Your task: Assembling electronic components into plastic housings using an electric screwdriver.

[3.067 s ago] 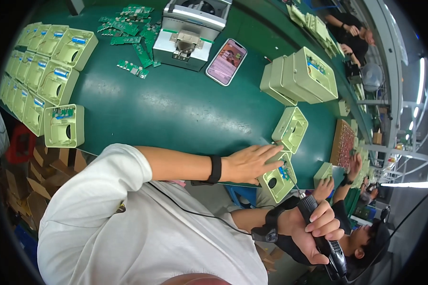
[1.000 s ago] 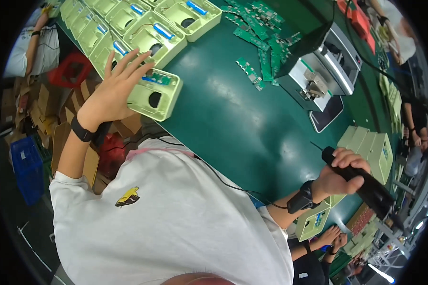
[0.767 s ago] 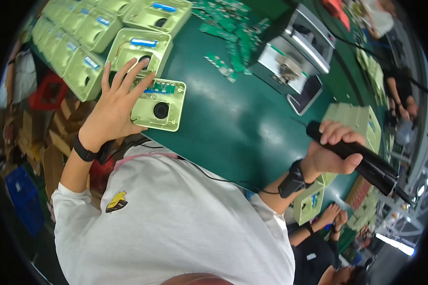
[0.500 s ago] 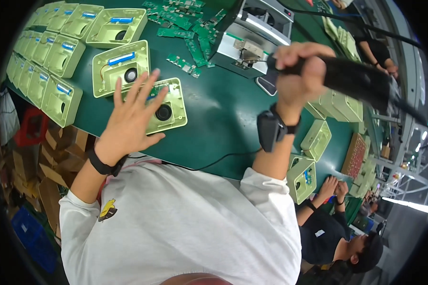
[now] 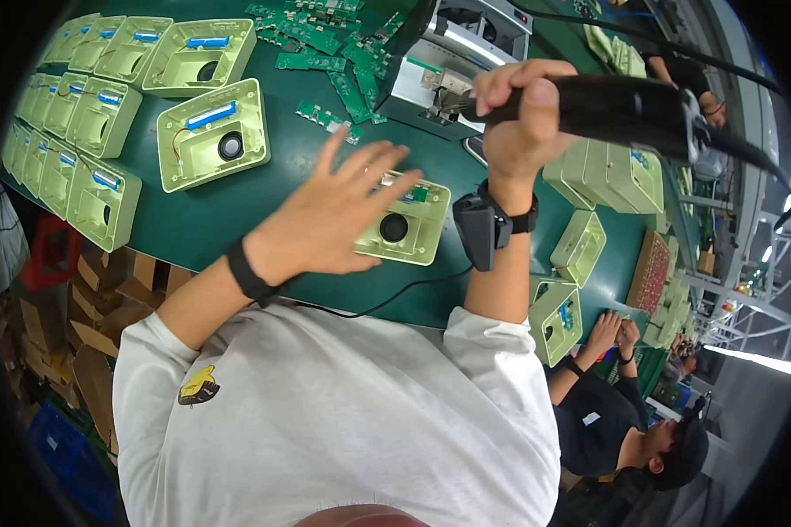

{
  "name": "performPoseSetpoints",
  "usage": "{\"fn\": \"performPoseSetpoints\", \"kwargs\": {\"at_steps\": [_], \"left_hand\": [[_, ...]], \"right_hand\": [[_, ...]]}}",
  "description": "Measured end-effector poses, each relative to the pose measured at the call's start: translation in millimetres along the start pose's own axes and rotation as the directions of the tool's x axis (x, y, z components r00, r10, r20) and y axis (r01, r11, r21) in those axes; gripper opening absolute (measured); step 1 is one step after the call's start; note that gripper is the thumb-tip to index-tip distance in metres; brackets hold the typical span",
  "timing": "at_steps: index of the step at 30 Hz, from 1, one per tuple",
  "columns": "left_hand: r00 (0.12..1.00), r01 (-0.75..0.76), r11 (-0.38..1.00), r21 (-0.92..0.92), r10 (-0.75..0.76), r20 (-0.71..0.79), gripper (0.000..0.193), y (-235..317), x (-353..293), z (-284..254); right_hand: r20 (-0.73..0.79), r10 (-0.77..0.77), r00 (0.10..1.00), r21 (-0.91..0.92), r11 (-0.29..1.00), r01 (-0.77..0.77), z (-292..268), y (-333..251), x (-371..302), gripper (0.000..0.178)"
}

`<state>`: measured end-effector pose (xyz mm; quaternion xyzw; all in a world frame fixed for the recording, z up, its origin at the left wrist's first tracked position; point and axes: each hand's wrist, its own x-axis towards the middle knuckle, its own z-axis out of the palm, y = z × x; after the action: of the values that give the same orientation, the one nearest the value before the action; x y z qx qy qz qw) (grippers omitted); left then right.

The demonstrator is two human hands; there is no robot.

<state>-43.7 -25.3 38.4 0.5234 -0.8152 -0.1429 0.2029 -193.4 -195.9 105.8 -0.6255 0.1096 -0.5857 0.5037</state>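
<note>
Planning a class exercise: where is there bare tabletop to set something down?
Bare green tabletop lies between the left forearm, the lone battery housing and the housing rows. A strip separates that housing from the left hand. Crowded: those rows, and the circuit boards beside the screw feeder.

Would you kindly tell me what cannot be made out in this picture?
In the head view:
Board: partly covered by the left hand.
Driver: tip indistinct against the machine.
Machine's top: cut off by the upper edge.
Farthest-left cases: contents too small.
</note>
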Motion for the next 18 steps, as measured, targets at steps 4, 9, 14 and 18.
{"fn": "performPoseSetpoints", "kwargs": {"at_steps": [4, 9, 14, 18], "left_hand": [[0.999, 0.035, 0.970, -0.241, -0.043, -0.025, 0.108, -22, -4, 3], [0.972, 0.079, 0.818, -0.570, -0.191, -0.138, 0.118, -22, 8, 33], [0.953, -0.034, 0.805, -0.593, -0.153, -0.262, 0.124, -31, 17, 47], [0.951, 0.028, 0.799, -0.600, -0.206, -0.230, 0.133, -35, 14, 53]], "right_hand": [[0.048, 0.037, 0.998, -0.135, 0.990, -0.030, 4, 4, -1, 0.030], [0.019, 0.128, 0.992, -0.113, 0.986, -0.125, 0, -8, -13, 0.034], [0.021, 0.003, 1.000, -0.088, 0.996, -0.001, 6, -3, -2, 0.037], [0.020, 0.084, 0.996, -0.117, 0.990, -0.081, 6, -4, -2, 0.039]]}}
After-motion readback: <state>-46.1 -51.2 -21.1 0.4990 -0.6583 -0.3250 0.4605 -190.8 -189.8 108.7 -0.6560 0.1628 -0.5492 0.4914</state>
